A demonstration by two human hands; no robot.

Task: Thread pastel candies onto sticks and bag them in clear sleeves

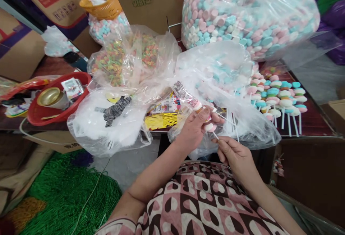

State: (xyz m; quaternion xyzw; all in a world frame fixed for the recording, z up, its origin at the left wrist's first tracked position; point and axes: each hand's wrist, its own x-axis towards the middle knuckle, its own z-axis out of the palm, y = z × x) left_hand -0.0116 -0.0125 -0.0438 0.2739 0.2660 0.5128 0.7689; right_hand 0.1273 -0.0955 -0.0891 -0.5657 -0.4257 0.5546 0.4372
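Pinching the lower end of a thin white stick (pixel 216 135), the fingers of the right hand (pixel 235 152) are closed narrow on it. At the stick's upper end is a pink-and-white marshmallow skewer (pixel 209 127), set between the two hands and just in front of the dark red glossy desk (pixel 316 124). The fingers of the left hand (pixel 194 127) are curled around a small cluster of these skewers, partly hidden by the fingers themselves. A clear plastic wrapper with dark printing (pixel 183 91) slants up and away beyond the left hand, with pale marshmallow at its lower end.

Near the right end of the desk lies a pile of pink, blue and white marshmallow skewers (pixel 284 98), several sticks pointing toward the person. Behind them rests a large clear bag of pastel marshmallows (pixel 250 22); a flatter, cloudy plastic bag (pixel 218 64) spreads in front of it. Left of the hands are a bundle of shiny yellow strips (pixel 161 121) and a clear bag of small green and orange-red sweets (pixel 118 60). Farther left, a red oval plastic basin (pixel 33 117) holds a gold-coloured bowl (pixel 48 96).
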